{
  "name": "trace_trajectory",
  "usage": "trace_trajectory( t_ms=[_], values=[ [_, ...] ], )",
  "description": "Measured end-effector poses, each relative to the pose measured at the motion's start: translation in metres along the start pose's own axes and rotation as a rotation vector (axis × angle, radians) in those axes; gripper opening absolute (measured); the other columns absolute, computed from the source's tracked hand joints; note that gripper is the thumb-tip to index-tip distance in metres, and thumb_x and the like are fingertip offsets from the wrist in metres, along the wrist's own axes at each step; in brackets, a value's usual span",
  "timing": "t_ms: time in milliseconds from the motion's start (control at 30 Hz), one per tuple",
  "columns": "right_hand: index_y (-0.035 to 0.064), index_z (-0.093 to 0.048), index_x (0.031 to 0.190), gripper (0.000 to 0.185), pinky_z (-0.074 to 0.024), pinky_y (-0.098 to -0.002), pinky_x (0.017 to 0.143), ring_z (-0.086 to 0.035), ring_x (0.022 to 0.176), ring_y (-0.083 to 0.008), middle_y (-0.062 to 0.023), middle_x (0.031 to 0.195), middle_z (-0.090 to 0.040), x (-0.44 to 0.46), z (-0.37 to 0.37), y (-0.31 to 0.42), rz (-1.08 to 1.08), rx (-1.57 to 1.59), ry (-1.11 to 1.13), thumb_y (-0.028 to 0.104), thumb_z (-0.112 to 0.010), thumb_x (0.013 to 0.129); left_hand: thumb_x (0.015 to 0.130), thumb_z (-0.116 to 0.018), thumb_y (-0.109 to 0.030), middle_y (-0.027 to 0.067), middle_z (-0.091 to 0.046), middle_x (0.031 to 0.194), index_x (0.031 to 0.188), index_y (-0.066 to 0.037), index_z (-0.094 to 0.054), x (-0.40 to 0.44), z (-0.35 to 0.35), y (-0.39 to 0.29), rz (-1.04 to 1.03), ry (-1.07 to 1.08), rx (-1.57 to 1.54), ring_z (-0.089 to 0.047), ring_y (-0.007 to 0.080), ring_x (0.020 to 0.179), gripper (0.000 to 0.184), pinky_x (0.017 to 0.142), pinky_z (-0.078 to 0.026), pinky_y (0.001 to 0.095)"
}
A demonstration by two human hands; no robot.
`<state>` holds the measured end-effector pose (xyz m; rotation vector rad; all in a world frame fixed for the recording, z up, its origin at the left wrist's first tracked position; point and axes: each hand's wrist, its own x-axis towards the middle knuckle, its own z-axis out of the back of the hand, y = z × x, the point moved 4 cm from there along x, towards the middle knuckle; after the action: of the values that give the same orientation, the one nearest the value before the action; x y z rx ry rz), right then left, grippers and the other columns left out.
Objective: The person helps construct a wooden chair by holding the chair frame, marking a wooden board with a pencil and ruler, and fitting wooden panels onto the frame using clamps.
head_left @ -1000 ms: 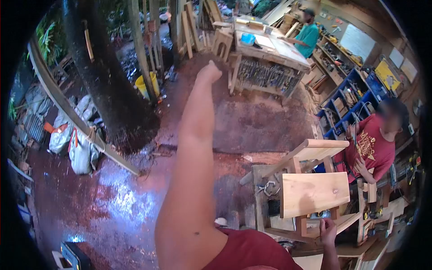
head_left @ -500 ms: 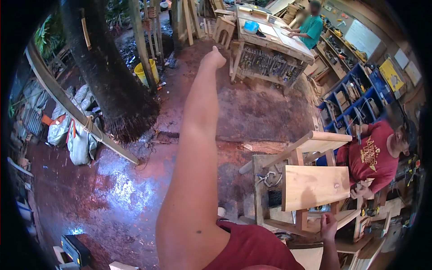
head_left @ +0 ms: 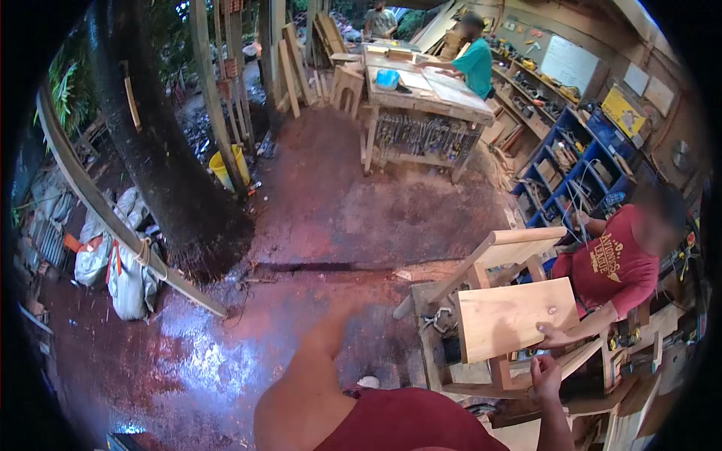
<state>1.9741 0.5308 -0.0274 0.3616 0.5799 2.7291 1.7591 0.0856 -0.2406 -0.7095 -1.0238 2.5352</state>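
Observation:
My left arm is bent over the wet floor, and my left hand (head_left: 342, 312) is smeared by motion, away from any object. My right hand (head_left: 546, 376) is raised just below a wooden board (head_left: 511, 312), its fingers curled closed; whether anything is inside them is hidden. The pale board has a dark knot and lies tilted on a wooden chair frame (head_left: 519, 252). A co-worker's hand (head_left: 555, 335) rests on the board's near right edge. The chair frame stands on a low wooden workbench (head_left: 430, 349). A metal clamp (head_left: 438, 319) lies at the bench's left side.
A person in a red shirt (head_left: 613, 259) is at the right. Farther back, a person in a green shirt (head_left: 474, 69) leans over a large worktable (head_left: 429, 101). A tree trunk (head_left: 162, 165), a slanted post (head_left: 124, 233) and white sacks (head_left: 129, 282) are at the left.
My left arm, stretched far forward before, has dropped and bent back toward me. The co-worker's hand has moved onto the board. The camera view has shifted; my right hand stays near the chair.

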Motion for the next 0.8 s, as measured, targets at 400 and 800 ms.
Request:
trace_trajectory(
  t_ms=[400,800],
  values=[
    [0.0014,-0.063,0.078,0.016,-0.0425,-0.0341,0.051,-0.054,0.051,-0.0219,-0.0119,0.061,-0.057,0.0,0.001,0.003,0.075,-0.035,-0.011,0.018,-0.062,0.08,0.075,-0.06,-0.028,0.0266,-0.059,0.103,0.127,-0.002,-0.045,-0.027,-0.174,0.136,0.076,0.307,0.094,-0.058,0.0382,0.095,0.06,0.083,-0.046,0.0439],
    [0.0013,-0.061,0.075,0.017,-0.0427,-0.0379,0.051,-0.056,0.052,-0.0277,-0.014,0.06,-0.058,-0.002,0.0,-0.005,0.089,-0.035,-0.022,0.018,-0.062,0.081,0.078,-0.059,-0.037,0.0263,-0.049,0.123,0.14,-0.004,-0.023,0.121,0.232,0.059,0.152,-0.697,0.214,-0.052,0.0352,0.112,0.079,0.093,-0.042,0.0429]
  ],
)
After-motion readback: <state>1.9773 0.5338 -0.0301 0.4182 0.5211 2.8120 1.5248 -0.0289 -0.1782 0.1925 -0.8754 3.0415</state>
